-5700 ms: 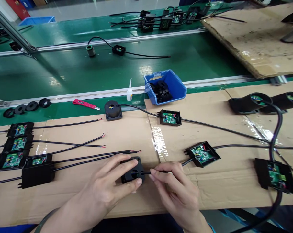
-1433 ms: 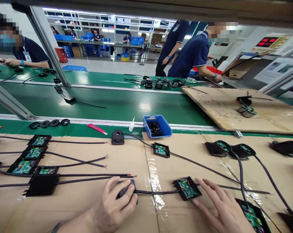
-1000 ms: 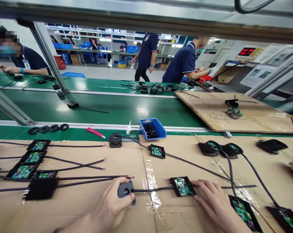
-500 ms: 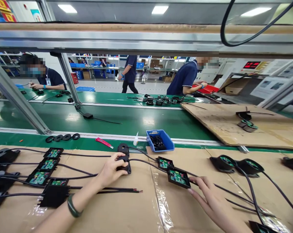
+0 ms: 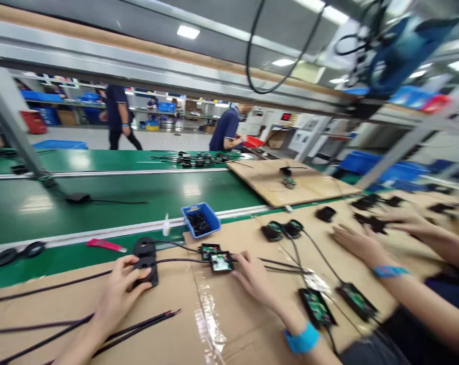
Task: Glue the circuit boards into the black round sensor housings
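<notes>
My left hand (image 5: 118, 286) is closed around a black round housing (image 5: 150, 274) with a flat flange, resting on the cardboard. Just behind it lies a second black round housing (image 5: 144, 246). A black cable runs from the held housing to an open black box with a green circuit board (image 5: 221, 261). The fingers of my right hand (image 5: 254, 278) pinch the right end of that box, where its cable comes out. Another circuit board box (image 5: 208, 250) sits directly behind it.
A blue bin (image 5: 201, 221) of black parts, a glue bottle (image 5: 166, 225) and a pink cutter (image 5: 106, 245) line the back edge. At right, a co-worker's hands (image 5: 360, 246) are over black parts. More circuit boxes (image 5: 317, 307) lie near my right wrist.
The view has swung to the right, bringing a co-worker's arms and more parts into sight. Both my hands remain at the same housing and box.
</notes>
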Motion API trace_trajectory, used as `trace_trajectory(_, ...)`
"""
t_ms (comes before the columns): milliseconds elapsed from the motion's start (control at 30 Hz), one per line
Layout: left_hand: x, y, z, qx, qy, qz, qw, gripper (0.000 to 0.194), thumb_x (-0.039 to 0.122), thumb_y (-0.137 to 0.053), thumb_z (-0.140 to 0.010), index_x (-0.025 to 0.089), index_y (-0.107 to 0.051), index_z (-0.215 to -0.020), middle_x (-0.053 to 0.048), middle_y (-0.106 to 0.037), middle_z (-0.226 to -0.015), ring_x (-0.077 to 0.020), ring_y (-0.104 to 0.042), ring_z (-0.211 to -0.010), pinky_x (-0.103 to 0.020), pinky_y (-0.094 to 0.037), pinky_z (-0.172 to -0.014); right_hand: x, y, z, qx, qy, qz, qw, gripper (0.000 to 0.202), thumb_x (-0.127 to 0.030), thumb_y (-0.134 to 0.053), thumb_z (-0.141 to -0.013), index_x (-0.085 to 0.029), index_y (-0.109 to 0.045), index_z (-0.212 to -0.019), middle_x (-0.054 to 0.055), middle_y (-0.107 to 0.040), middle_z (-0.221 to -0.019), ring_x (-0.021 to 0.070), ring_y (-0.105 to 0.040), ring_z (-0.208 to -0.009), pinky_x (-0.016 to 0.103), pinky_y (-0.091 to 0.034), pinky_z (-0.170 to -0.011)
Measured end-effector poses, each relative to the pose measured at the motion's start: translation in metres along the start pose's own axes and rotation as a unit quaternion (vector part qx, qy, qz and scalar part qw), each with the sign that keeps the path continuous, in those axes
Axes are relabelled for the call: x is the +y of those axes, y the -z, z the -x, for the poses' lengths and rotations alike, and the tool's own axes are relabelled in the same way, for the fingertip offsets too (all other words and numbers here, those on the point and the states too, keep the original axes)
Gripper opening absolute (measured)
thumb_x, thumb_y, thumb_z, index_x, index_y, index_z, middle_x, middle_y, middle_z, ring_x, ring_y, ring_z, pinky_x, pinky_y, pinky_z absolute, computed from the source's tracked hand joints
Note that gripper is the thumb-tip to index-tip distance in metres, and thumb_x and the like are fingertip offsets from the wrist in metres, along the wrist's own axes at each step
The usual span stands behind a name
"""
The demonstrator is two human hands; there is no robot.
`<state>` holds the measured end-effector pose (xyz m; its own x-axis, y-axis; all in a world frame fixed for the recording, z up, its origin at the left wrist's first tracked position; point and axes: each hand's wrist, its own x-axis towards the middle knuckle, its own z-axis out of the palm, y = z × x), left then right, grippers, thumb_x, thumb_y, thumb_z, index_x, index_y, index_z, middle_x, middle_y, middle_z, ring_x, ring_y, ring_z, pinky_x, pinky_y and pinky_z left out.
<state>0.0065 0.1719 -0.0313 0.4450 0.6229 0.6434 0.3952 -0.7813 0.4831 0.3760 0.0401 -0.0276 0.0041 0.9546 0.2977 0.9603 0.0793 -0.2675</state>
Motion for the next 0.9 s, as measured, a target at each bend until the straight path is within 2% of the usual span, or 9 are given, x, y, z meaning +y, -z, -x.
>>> trace_trajectory(133, -0.011, -0.004, 0.001, 0.010, -0.021, -0.037, 0.999, 0.025, 0.047, -0.060, -0.092, 0.025, -0.074, -0.093, -0.008, -0.051, -0.110, -0.0199, -0.067, -0.082, -0.026, -0.058, -0.053, 0.024, 0.024, -0.019, -0.012, -0.065, 0.035, 0.997, 0.027, -0.034, -0.066, -0.090, -0.023, -0.064, -0.115, 0.006, -0.066, -0.111, 0.0209, -0.064, -0.099, 0.037, -0.054, -0.088)
trace_trajectory(300, -0.007, -0.003, 0.003, -0.002, -0.012, -0.046, 0.999, 0.029, 0.051, -0.063, -0.088, 0.025, -0.073, -0.094, -0.010, -0.050, -0.118, -0.0243, -0.068, -0.089, -0.025, -0.056, -0.047, 0.087, 0.067, -0.049, 0.071, -0.256, 0.105, 0.958, 0.034, -0.036, -0.061, -0.095, -0.017, -0.059, -0.123, 0.009, -0.061, -0.125, 0.0233, -0.062, -0.108, 0.046, -0.054, -0.091)
trace_trajectory(467, -0.005, 0.002, 0.002, -0.021, -0.011, -0.077, 0.997, 0.033, 0.054, -0.062, -0.089, 0.024, -0.074, -0.097, -0.012, -0.051, -0.122, -0.0292, -0.067, -0.099, -0.035, -0.063, -0.065, 0.109, 0.080, -0.058, 0.060, -0.299, 0.095, 0.948, 0.031, -0.036, -0.062, -0.095, -0.016, -0.061, -0.118, 0.008, -0.064, -0.116, 0.0201, -0.065, -0.098, 0.040, -0.057, -0.084)
trace_trajectory(600, 0.018, 0.011, 0.000, -0.006, -0.002, -0.119, 0.993, 0.030, 0.049, -0.062, -0.089, 0.024, -0.074, -0.101, -0.016, -0.050, -0.129, -0.0375, -0.057, -0.116, -0.056, -0.057, -0.090, 0.082, 0.089, -0.044, 0.071, -0.248, 0.056, 0.964, 0.031, -0.032, -0.064, -0.092, -0.014, -0.060, -0.117, 0.008, -0.065, -0.108, 0.0188, -0.065, -0.088, 0.040, -0.056, -0.082)
trace_trajectory(667, 0.049, 0.008, -0.003, 0.009, 0.021, -0.096, 0.995, 0.027, 0.041, -0.064, -0.090, 0.026, -0.071, -0.111, -0.015, -0.051, -0.131, -0.0370, -0.054, -0.120, -0.061, -0.049, -0.099, 0.054, 0.092, -0.032, 0.063, -0.194, 0.014, 0.979, 0.036, -0.030, -0.066, -0.089, -0.015, -0.058, -0.120, 0.008, -0.066, -0.101, 0.0183, -0.065, -0.077, 0.038, -0.056, -0.077)
trace_trajectory(733, 0.089, -0.004, -0.006, -0.033, 0.083, 0.028, 0.996, 0.039, 0.038, -0.063, -0.091, 0.031, -0.060, -0.129, -0.013, -0.051, -0.133, -0.0321, -0.057, -0.119, -0.056, -0.049, -0.103, 0.018, 0.091, -0.021, 0.034, -0.132, -0.033, 0.990, 0.043, -0.031, -0.069, -0.085, -0.017, -0.056, -0.124, 0.006, -0.067, -0.094, 0.0178, -0.063, -0.069, 0.034, -0.056, -0.069)
trace_trajectory(767, 0.109, -0.012, -0.008, -0.079, 0.133, 0.118, 0.981, 0.051, 0.040, -0.064, -0.090, 0.032, -0.050, -0.139, -0.013, -0.049, -0.138, -0.0311, -0.057, -0.121, -0.052, -0.050, -0.102, -0.003, 0.088, -0.015, 0.015, -0.099, -0.058, 0.993, 0.046, -0.032, -0.070, -0.084, -0.020, -0.056, -0.126, 0.005, -0.068, -0.093, 0.0176, -0.064, -0.068, 0.032, -0.056, -0.065)
trace_trajectory(833, 0.142, -0.030, -0.012, -0.139, 0.222, 0.316, 0.912, 0.078, 0.046, -0.069, -0.085, 0.029, -0.030, -0.150, -0.016, -0.043, -0.146, -0.0316, -0.055, -0.126, -0.046, -0.053, -0.099, -0.047, 0.079, -0.007, -0.022, -0.023, -0.120, 0.992, 0.051, -0.031, -0.072, -0.082, -0.024, -0.054, -0.129, 0.006, -0.069, -0.106, 0.0188, -0.068, -0.079, 0.029, -0.057, -0.065)
trace_trajectory(900, 0.160, -0.042, -0.014, -0.139, 0.269, 0.422, 0.854, 0.085, 0.048, -0.074, -0.079, 0.022, -0.031, -0.148, -0.017, -0.048, -0.142, -0.0314, -0.055, -0.125, -0.042, -0.051, -0.101, -0.084, 0.068, 0.000, -0.049, 0.060, -0.193, 0.978, 0.052, -0.023, -0.068, -0.085, -0.027, -0.050, -0.134, 0.008, -0.065, -0.125, 0.0213, -0.068, -0.103, 0.030, -0.059, -0.079)
